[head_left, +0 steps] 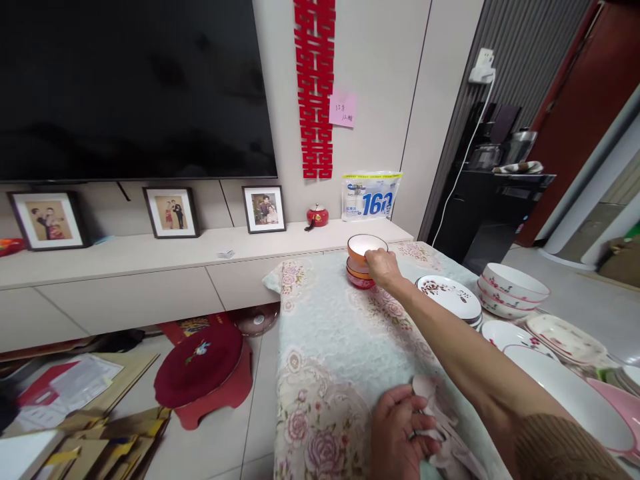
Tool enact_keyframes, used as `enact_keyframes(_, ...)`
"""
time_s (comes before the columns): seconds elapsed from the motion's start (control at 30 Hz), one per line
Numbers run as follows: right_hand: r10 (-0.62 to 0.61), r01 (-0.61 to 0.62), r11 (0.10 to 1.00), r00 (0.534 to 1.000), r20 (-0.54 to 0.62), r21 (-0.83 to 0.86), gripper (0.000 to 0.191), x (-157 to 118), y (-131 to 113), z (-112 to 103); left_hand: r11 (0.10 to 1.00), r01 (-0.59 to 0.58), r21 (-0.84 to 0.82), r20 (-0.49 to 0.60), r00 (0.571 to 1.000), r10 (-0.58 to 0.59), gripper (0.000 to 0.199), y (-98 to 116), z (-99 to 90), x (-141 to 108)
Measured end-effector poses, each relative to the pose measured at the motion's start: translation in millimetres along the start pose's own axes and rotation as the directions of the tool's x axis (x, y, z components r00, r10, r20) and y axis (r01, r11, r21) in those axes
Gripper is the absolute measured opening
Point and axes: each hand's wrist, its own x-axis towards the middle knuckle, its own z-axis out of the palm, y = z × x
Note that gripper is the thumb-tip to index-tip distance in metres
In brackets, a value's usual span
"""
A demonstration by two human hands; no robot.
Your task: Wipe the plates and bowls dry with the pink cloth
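My right hand (384, 267) reaches to the far end of the cloth-covered table (345, 347) and grips the rim of an orange bowl (357, 248) with a white inside. Beneath that bowl are more bowls, the lowest a red one (360, 283). Near the table's front, my left hand (404, 433) has its fingers curled at the edge of a crumpled greyish cloth (450, 433), which it holds. Right of the orange bowl lies a stack of white plates (450, 297) with a brown pattern.
Stacked white bowls (515, 283), oval dishes (567, 338) and a large white bowl (565, 393) stand at the right. Behind the table is a low cabinet (220, 257) with framed photos, a red pot (317, 217) and a plastic pack (371, 197). A red stool (200, 367) stands left.
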Motion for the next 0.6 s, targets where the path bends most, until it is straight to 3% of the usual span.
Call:
enact_keyframes(0.1,0.003,-0.001,1.0,0.995,-0.098,0.013,0.027,-24.5,1.0,-14.0,0.999,-0.029,-0.039,0.015,0.999,0.029,0.042,5.9,3.3,-5.3)
enact_keyframes(0.2,-0.023,0.029,0.999,0.988,-0.152,0.036,0.023,-69.5,1.9,-16.3,0.993,-0.087,-0.077,0.005,0.996,0.088,0.045,15.1,4.6,-9.6)
enact_keyframes(0.33,-0.173,0.229,0.957,0.943,-0.284,0.18,0.014,-145.2,2.3,5.2,0.958,-0.254,-0.134,-0.029,0.967,0.253,0.062,31.7,-0.9,-8.5)
enact_keyframes(0.47,-0.243,0.335,0.901,0.916,-0.319,0.274,0.015,-206.5,4.3,27.8,0.932,-0.295,-0.211,-0.048,0.955,0.292,0.084,44.7,-6.9,-4.5)
enact_keyframes(0.6,-0.311,0.391,0.869,0.908,-0.28,0.302,0.018,-240.8,4.4,35.8,0.926,-0.302,-0.228,0.099,0.939,0.33,0.078,48.3,-3.9,-7.5)
